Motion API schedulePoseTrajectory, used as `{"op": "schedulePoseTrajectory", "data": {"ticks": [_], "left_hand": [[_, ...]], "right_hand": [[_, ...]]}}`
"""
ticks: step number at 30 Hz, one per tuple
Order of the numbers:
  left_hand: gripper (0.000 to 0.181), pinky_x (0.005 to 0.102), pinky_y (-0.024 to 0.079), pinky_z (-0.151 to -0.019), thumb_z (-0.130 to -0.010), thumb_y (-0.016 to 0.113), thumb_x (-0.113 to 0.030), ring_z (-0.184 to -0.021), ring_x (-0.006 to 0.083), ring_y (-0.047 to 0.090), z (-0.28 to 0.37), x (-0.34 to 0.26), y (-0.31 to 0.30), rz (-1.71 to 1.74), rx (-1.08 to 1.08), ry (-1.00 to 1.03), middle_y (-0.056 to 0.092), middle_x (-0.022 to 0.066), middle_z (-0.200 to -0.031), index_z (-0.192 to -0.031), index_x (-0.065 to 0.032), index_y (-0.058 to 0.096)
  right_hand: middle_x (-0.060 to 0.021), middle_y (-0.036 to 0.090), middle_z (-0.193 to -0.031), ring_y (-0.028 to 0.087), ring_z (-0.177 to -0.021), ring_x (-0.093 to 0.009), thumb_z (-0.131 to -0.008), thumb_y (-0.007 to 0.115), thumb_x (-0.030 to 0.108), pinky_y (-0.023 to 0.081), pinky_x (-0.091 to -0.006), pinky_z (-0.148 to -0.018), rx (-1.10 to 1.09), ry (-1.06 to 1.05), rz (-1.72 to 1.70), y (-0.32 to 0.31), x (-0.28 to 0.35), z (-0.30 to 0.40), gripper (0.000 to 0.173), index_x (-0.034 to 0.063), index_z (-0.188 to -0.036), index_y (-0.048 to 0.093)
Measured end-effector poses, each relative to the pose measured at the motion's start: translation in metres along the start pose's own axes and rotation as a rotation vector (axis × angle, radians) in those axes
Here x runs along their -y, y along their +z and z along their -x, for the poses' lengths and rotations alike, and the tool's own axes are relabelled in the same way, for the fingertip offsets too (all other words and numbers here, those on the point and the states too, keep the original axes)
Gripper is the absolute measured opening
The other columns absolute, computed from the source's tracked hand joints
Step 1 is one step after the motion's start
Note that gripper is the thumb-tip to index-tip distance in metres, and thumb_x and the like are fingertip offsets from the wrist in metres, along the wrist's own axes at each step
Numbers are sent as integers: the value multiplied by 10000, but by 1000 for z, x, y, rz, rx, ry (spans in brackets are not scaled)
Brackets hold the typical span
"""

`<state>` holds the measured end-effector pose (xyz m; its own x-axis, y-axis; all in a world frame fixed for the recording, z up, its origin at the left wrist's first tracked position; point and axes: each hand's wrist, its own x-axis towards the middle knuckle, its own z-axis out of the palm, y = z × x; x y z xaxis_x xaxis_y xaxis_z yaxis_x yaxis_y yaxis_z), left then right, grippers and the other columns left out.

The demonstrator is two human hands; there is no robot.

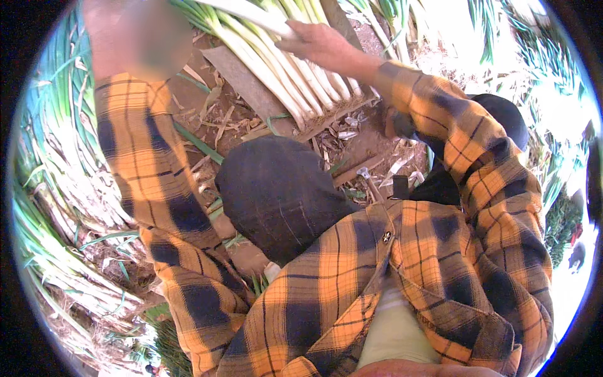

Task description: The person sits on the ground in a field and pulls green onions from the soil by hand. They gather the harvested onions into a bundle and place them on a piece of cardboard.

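Note:
My right hand (315, 45) grips the end of a long white stalk (254, 16), apparently a leek or Welsh onion. The stalk slants up to the left, out of the top of the view. Under it, several Welsh onions (282, 75) lie side by side on a wooden board (235, 77), their root ends towards me. At the upper left is my left hand (141, 40). A blur covers part of that hand, so its fingers and anything in them cannot be made out.
Heaps of onions with green tops (70, 155) line the left side. More onions (395, 23) lie beyond the board. Dry husks and leaf scraps (216, 113) litter the bare soil. My dark-clothed knee (282, 193) is raised close before the board. A dark rounded object (501, 118) shows behind my right sleeve.

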<state>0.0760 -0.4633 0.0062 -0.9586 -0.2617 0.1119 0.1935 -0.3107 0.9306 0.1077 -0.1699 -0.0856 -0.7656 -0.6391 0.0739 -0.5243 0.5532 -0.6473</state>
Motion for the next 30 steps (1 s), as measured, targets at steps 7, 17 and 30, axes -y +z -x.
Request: {"op": "schedulePoseTrajectory", "data": {"ticks": [7,17,30], "left_hand": [[491,422,460,-887,-895,445,-349,-1069,287,506,67,208,-40,-278,-166,-686,483,152,-1191,-1211,24,412],[401,416,443,-794,-765,591,-241,-907,401,573,125,282,-30,-1117,-97,-547,594,290,-921,-932,123,566],[287,386,464,-727,-759,604,-118,-783,320,612,101,253,-23,-753,-341,-602,614,238,-791,-867,142,546]], "right_hand": [[-227,575,-724,572,-717,-402,-815,548,382,443,-485,-644,182,314,-88,119,-18,50,399,8,-930,465],[-231,596,-741,592,-716,-396,-833,505,355,460,-491,-632,357,513,-12,156,-44,105,370,-12,-878,521],[-264,594,-734,599,-708,-396,-811,492,502,474,-472,-660,661,519,-191,165,-41,84,588,-66,-724,614]]}}
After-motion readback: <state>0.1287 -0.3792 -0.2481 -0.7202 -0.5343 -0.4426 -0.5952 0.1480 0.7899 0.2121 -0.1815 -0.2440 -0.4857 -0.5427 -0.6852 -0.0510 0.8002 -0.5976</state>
